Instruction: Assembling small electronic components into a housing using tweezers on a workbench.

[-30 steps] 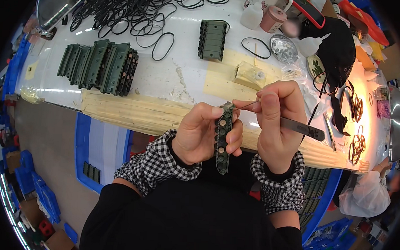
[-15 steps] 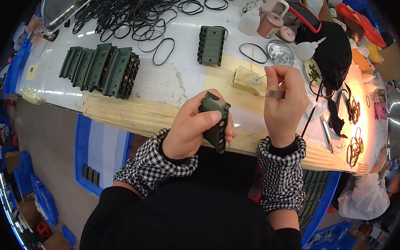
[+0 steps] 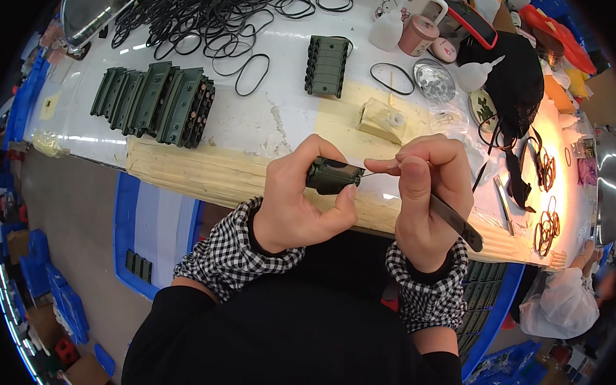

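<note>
My left hand [image 3: 300,202] grips a dark green plastic block [image 3: 334,176], held end-on just above the bench's front edge. My right hand [image 3: 430,192] pinches a pair of metal tweezers [image 3: 456,221]; its thin tip touches the block's right end. Both cuffs are black-and-white checked. The block's lower part is hidden by my left fingers.
A white bench [image 3: 277,121] carries a row of green blocks [image 3: 156,101] at the left, one more block [image 3: 326,64] in the middle, several black rubber rings [image 3: 213,13], a small beige box [image 3: 383,120], bottles and a mug [image 3: 417,34], and a black cloth [image 3: 512,78]. Blue crates [image 3: 45,283] stand on the floor.
My left hand has turned the block from upright to end-on. My right hand came back down from the bench and brought the tweezers' tip to the block.
</note>
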The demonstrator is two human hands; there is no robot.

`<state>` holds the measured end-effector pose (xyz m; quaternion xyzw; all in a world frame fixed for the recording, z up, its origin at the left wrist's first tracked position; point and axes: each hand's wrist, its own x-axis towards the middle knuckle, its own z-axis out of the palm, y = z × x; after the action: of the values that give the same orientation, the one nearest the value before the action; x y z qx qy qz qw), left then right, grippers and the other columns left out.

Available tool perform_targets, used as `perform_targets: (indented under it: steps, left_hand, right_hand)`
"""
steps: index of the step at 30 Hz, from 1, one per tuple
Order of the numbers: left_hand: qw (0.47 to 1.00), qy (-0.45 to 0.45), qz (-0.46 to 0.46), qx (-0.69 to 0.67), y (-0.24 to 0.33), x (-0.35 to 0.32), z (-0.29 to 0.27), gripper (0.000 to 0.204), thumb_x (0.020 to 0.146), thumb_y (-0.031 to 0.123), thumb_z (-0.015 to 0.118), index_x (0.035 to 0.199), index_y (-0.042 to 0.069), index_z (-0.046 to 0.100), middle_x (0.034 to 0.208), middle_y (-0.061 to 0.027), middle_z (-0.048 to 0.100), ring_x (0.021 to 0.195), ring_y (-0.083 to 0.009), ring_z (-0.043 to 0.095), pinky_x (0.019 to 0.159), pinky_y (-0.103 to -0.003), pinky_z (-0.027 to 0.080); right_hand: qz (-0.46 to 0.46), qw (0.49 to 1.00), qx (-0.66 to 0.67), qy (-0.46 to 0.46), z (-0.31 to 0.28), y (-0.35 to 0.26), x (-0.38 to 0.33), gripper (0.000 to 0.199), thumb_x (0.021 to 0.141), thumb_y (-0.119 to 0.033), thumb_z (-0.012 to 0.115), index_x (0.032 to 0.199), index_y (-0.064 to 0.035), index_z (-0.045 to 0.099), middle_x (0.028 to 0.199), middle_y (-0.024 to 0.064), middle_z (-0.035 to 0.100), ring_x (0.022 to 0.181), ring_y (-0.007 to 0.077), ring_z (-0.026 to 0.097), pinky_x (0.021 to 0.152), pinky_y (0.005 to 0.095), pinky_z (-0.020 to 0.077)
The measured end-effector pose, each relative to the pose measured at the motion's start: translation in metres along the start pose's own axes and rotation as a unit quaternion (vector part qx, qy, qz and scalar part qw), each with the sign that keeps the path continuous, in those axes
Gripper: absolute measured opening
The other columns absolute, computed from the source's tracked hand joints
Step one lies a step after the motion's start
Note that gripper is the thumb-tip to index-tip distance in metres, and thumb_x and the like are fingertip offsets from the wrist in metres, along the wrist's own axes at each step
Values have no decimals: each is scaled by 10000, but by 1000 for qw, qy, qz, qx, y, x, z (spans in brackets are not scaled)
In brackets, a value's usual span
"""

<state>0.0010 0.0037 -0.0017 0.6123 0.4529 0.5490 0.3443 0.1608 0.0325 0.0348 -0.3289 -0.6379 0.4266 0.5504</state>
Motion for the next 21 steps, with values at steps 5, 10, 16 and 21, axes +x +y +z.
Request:
perform_targets:
  steps: [5, 10, 16, 21]
  left_hand:
    - [1000, 4, 8, 4, 0, -1, 0, 265, 694, 71, 698, 877, 19, 513, 674, -53, 591, 583, -96, 542, 570, -236, 450]
    - [1000, 7, 13, 7, -1, -1, 0, 264, 694, 74, 699, 875, 19, 514, 669, -53, 586, 581, -99, 539, 567, -239, 450]
    - [1000, 6, 13, 7, -2, -2, 0, 267, 691, 73, 698, 876, 17, 514, 669, -52, 584, 579, -97, 537, 566, -240, 451]
    - [1000, 19, 19, 4, -1, -1, 1, 261, 690, 68, 692, 873, 12, 516, 670, -47, 588, 576, -90, 542, 573, -233, 457]
  right_hand:
    - [-17, 1000, -17, -12, 1, 0, -1, 124, 944, -83, 592, 926, 24, 532, 804, 58, 598, 730, 100, 629, 648, 206, 486]
    - [-30, 998, -48, -26, -2, 0, -1, 110, 927, -61, 613, 915, 28, 550, 795, 60, 596, 691, 91, 601, 629, 205, 476]
    - [-32, 998, -50, -18, 0, 0, -1, 111, 936, -70, 603, 912, 22, 546, 786, 51, 591, 710, 94, 611, 637, 206, 477]
    - [-3, 1000, 13, 26, -2, -1, 3, 123, 973, -101, 541, 944, 14, 508, 847, 63, 582, 764, 134, 662, 668, 224, 516]
